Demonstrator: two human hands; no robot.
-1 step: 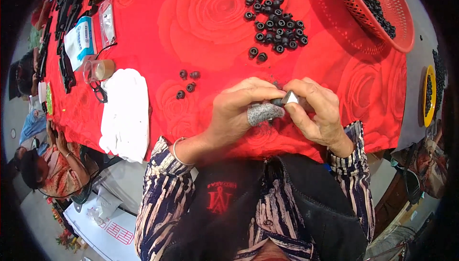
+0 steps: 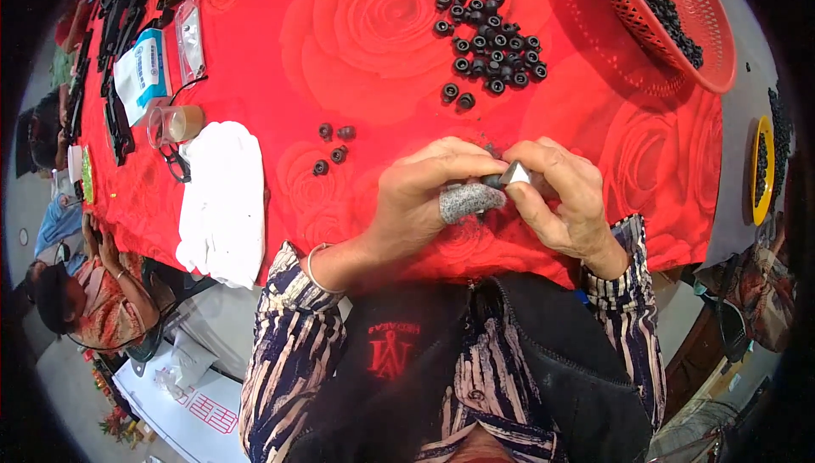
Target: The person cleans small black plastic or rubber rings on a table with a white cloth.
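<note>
My left hand [image 2: 412,187] pinches a small black rubber-like part [image 2: 491,180], mostly hidden by the fingers. A speckled grey finger sleeve [image 2: 467,203] covers one of its fingers. Closed round a short metal blade [image 2: 517,175], my right hand [image 2: 567,198] holds its shiny end against or very near the part. Black crumbs lie on the cloth around the hands. Beyond them sits a cluster of black round parts [image 2: 497,57] with hollow centres. Several similar parts [image 2: 338,155] lie apart, left of my left hand.
Red rose-patterned cloth [image 2: 382,64] covers the table. A red basket [image 2: 717,56] of black pieces stands far right, a yellow tray [image 2: 764,170] beyond. At left are a white cloth [image 2: 222,208], a plastic cup [image 2: 182,123], a packet [image 2: 141,77] and black strips [image 2: 119,128]. Another person [image 2: 106,293] sits left.
</note>
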